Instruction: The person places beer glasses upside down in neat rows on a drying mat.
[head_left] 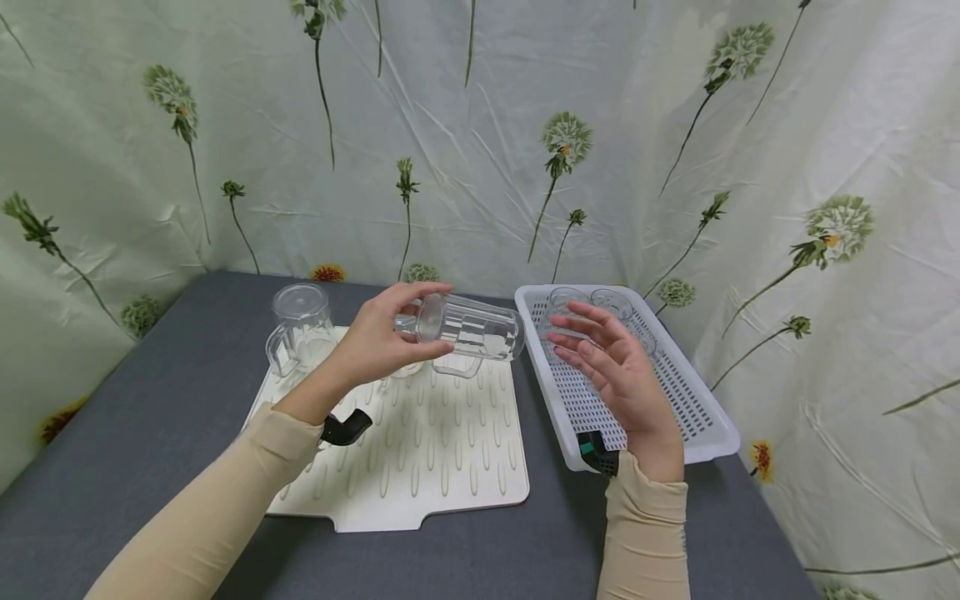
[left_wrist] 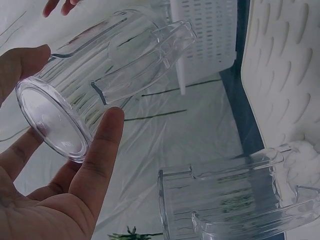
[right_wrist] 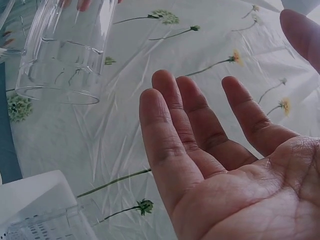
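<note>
My left hand (head_left: pixel 372 337) grips a clear glass mug (head_left: pixel 480 329) around its base end. The mug lies on its side in the air above the white draining mat (head_left: pixel 442 450), mouth toward the right and handle hanging down. In the left wrist view, thumb and fingers circle the base of this held mug (left_wrist: pixel 100 75). My right hand (head_left: pixel 626 379) hovers over the white basket (head_left: pixel 712 429), its fingers loosely spread and touching nothing. Another clear mug (head_left: pixel 302 312) stands upside down at the mat's back left corner. Something clear behind my left hand is mostly hidden.
Several clear glasses (head_left: pixel 613 302) sit at the back of the perforated basket, partly behind my right hand. Mat and basket lie side by side on a dark grey tabletop (head_left: pixel 555 542). A flower-printed curtain (head_left: pixel 480 167) hangs close behind and to the right.
</note>
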